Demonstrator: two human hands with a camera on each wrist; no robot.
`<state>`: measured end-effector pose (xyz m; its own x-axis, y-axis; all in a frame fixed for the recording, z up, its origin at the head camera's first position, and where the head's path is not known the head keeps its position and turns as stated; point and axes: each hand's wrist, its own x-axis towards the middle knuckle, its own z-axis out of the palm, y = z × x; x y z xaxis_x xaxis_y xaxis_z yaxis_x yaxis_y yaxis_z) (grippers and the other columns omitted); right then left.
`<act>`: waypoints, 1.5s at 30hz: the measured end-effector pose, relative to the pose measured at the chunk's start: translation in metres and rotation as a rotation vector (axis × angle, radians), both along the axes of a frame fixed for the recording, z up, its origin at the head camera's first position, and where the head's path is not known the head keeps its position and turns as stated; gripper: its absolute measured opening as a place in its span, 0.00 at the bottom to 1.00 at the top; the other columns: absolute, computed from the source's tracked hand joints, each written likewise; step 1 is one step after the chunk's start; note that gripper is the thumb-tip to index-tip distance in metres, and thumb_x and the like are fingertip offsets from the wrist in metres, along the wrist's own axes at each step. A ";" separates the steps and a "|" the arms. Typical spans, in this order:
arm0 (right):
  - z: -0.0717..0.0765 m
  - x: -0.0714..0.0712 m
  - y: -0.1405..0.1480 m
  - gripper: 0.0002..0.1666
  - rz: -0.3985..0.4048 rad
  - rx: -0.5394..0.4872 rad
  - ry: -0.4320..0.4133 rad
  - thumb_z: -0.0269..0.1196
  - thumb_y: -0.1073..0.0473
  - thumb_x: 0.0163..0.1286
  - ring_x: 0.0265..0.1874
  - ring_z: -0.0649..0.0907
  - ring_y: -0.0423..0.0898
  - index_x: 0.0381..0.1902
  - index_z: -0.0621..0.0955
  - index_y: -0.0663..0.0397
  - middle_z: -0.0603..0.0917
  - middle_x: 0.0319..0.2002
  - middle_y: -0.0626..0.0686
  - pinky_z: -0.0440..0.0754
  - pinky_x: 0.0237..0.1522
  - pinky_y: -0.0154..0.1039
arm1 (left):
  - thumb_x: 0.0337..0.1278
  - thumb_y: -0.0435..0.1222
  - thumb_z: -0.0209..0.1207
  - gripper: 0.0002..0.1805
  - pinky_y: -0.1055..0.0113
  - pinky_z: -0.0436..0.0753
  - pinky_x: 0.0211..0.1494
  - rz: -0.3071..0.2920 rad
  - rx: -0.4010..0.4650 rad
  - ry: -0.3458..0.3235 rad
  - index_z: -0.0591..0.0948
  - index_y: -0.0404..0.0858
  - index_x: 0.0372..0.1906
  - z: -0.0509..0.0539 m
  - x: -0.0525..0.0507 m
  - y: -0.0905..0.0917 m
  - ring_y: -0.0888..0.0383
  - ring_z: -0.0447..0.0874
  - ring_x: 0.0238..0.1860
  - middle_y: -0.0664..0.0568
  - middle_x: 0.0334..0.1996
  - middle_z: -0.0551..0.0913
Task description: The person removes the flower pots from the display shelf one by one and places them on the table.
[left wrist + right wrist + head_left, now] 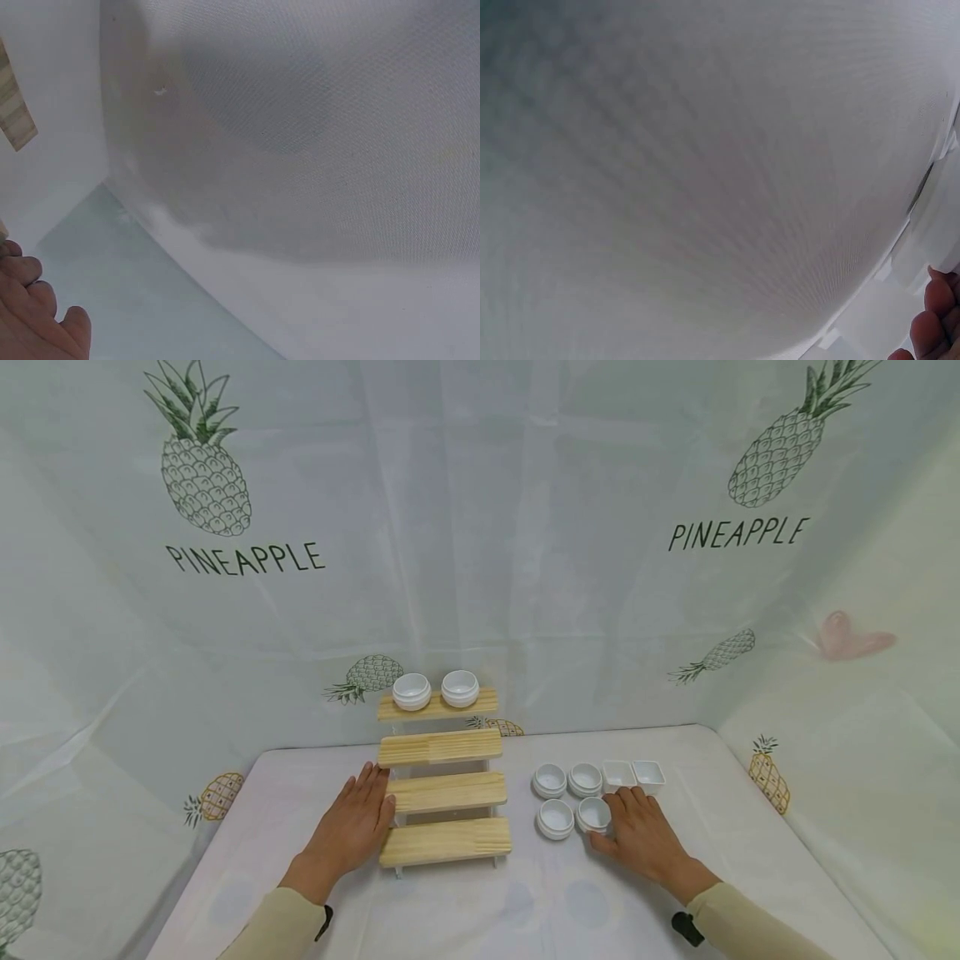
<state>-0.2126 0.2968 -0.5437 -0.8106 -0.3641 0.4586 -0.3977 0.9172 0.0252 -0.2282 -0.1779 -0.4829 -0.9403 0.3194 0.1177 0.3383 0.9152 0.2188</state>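
Observation:
A four-tier stand has light wooden shelves (448, 841); two white round bowls (412, 692) sit on its top shelf. My left hand (348, 827) lies along the stand's left side, its fingers extended and touching the edge. In the left wrist view the left hand (41, 315) shows at the lower left, below part of a wooden shelf (16, 109). To the right of the stand, my right hand (643, 835) has thumb and fingers around the right side of a white round bowl (593, 815). Right fingertips (928, 330) show in the right wrist view against white dishes.
Three other white round bowls (555, 819) stand left of and behind the one at my right hand. Two white square dishes (648, 775) are side by side behind that hand. A pale cloth (420, 918) covers the table, and a pineapple-print sheet (480, 527) hangs behind.

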 end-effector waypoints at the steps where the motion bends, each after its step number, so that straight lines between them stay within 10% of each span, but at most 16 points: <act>1: 0.000 0.000 0.000 0.32 -0.002 -0.001 -0.005 0.76 0.40 0.59 0.35 0.69 0.47 0.45 0.82 0.61 0.76 0.35 0.51 0.68 0.36 0.41 | 0.89 0.48 0.35 0.35 0.40 0.54 0.86 0.000 0.001 0.000 0.56 0.26 0.82 0.000 0.000 0.000 0.38 0.48 0.85 0.33 0.83 0.55; 29: 0.005 0.001 0.002 0.33 0.015 -0.009 0.001 0.77 0.40 0.57 0.38 0.73 0.49 0.47 0.83 0.61 0.80 0.40 0.54 0.73 0.39 0.45 | 0.89 0.48 0.34 0.35 0.39 0.54 0.85 -0.015 0.012 0.006 0.56 0.26 0.82 -0.001 -0.001 -0.001 0.38 0.48 0.85 0.34 0.83 0.55; 45: 0.057 -0.027 -0.016 0.34 0.071 0.041 0.134 0.71 0.40 0.64 0.40 0.75 0.55 0.50 0.82 0.65 0.81 0.41 0.58 0.75 0.40 0.48 | 0.89 0.48 0.34 0.35 0.39 0.54 0.85 -0.010 0.019 -0.001 0.57 0.26 0.82 -0.001 -0.001 -0.001 0.37 0.49 0.85 0.33 0.83 0.56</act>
<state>-0.2398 0.2811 -0.4871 -0.7148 -0.4392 0.5443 -0.4526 0.8838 0.1188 -0.2292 -0.1787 -0.4840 -0.9373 0.3262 0.1224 0.3468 0.9076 0.2365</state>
